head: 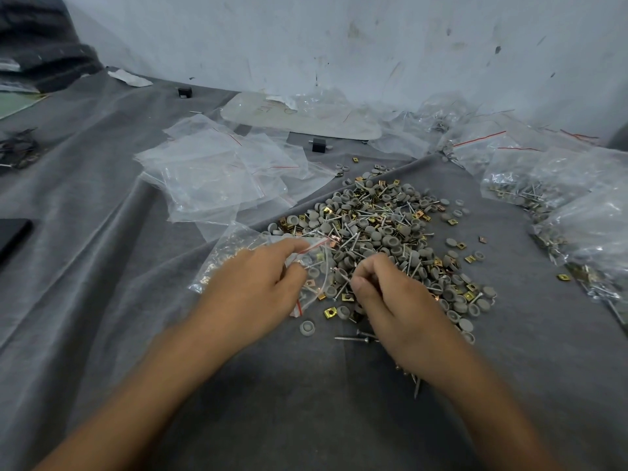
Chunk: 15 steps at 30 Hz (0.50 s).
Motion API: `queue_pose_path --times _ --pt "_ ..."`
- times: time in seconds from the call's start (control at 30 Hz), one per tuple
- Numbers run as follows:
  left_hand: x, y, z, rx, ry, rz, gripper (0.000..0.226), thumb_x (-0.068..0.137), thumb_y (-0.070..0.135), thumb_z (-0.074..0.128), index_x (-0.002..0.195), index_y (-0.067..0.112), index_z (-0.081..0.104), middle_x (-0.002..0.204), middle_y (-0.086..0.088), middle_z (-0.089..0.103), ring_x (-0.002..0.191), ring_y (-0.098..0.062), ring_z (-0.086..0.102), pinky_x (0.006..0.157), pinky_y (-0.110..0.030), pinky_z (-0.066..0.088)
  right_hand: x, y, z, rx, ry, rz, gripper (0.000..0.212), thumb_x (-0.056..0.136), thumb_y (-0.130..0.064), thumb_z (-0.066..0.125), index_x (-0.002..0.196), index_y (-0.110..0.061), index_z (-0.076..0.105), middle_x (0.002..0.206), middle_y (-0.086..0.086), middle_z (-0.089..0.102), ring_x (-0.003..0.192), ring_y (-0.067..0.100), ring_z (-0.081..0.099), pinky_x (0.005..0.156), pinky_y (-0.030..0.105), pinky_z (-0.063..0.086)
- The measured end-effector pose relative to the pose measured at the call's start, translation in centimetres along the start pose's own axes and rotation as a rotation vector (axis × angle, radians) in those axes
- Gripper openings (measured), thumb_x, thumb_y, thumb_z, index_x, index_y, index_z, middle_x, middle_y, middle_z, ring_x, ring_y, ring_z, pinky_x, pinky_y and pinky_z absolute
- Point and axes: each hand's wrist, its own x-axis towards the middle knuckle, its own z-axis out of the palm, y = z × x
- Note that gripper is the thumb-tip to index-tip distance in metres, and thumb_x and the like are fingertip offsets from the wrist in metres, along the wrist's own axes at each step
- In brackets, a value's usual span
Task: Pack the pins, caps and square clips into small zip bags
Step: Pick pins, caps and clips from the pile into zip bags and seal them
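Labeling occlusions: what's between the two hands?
Head view: the small zip bag the left hand holds, plus loose gray caps, pins and brass square clips from the pile.

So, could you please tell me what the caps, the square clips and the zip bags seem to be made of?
The caps look like matte grey moulded plastic. The square clips are shiny and golden, probably plated sheet metal. The zip bags are thin clear plastic film, crinkled and glossy.
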Motion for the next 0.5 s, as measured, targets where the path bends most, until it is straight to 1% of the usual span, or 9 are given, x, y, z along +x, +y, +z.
queue_pose_path --times 0.03,0.1,0.2,0.3,0.37,0.43,0.47,0.5 --pt "0.0 0.0 0.0 0.003 -0.001 0.001 0.04 0.1 0.033 0.043 0.138 0.038 0.057 0.061 0.008 0.068 0.065 -0.005 0.063 0.071 -0.034 0.054 0.1 -0.2 0.2 0.051 0.016 0.006 0.013 0.105 -0.031 0.045 0.093 -0.03 0.049 0.072 -0.008 0.052 0.065 0.005 0.049 0.057 0.02 0.036" --pt "0.0 0.0 0.0 0.005 0.002 0.001 0.04 0.1 0.033 0.044 0.138 0.038 0.057 0.061 0.008 0.068 0.067 -0.006 0.064 0.074 -0.036 0.055 0.3 -0.5 0.9 0.156 0.043 0.018 0.012 0.104 -0.029 0.05 0.092 -0.03 0.054 0.072 -0.007 0.057 0.062 0.004 0.051 0.055 0.018 0.038" --pt "0.0 0.0 -0.1 0.009 0.002 0.007 0.04 0.1 0.034 0.044 0.138 0.039 0.057 0.062 0.007 0.068 0.067 -0.007 0.064 0.075 -0.038 0.055 0.8 -1.2 1.6 0.286 0.127 0.057 0.01 0.099 -0.029 0.06 0.089 -0.029 0.063 0.075 -0.014 0.063 0.065 0.002 0.057 0.058 0.015 0.043" --pt "-0.1 0.1 -0.1 0.013 0.002 0.012 0.04 0.1 0.034 0.043 0.138 0.038 0.057 0.061 0.007 0.066 0.067 -0.006 0.062 0.076 -0.037 0.055 1.4 -1.6 1.8 0.367 0.163 0.117 0.009 0.097 -0.03 0.064 0.089 -0.028 0.067 0.077 -0.009 0.069 0.066 0.002 0.061 0.057 0.015 0.047" --pt "-0.1 0.2 -0.1 0.012 0.001 0.013 0.04 0.101 0.034 0.044 0.139 0.038 0.057 0.06 0.008 0.065 0.068 -0.006 0.061 0.075 -0.036 0.054 1.5 -1.6 1.7 0.429 0.101 0.177 0.01 0.1 -0.031 0.06 0.095 -0.029 0.068 0.084 -0.007 0.073 0.066 0.001 0.062 0.056 0.016 0.048" --pt "-0.1 0.2 -0.1 0.014 0.002 0.018 0.038 0.101 0.033 0.044 0.137 0.038 0.057 0.059 0.008 0.064 0.067 -0.007 0.061 0.074 -0.036 0.054 1.5 -1.9 1.6 0.621 0.004 0.263 0.016 0.105 -0.03 0.051 0.107 -0.032 0.067 0.094 -0.007 0.076 0.063 0.001 0.061 0.05 0.016 0.045" --pt "0.0 0.2 -0.2 0.018 0.001 0.02 0.038 0.101 0.032 0.044 0.136 0.039 0.057 0.059 0.008 0.064 0.066 -0.007 0.061 0.073 -0.036 0.054 1.4 -2.0 1.4 0.713 -0.031 0.291 0.02 0.106 -0.027 0.048 0.112 -0.034 0.066 0.099 -0.007 0.077 0.062 0.004 0.061 0.047 0.017 0.043" --pt "0.0 0.2 -0.2 0.024 0.002 0.022 0.038 0.101 0.032 0.044 0.136 0.04 0.057 0.058 0.009 0.064 0.065 -0.008 0.061 0.072 -0.036 0.054 1.3 -2.0 1.2 0.754 -0.043 0.291 0.023 0.107 -0.025 0.046 0.115 -0.035 0.066 0.102 -0.007 0.077 0.061 0.007 0.061 0.045 0.018 0.042"
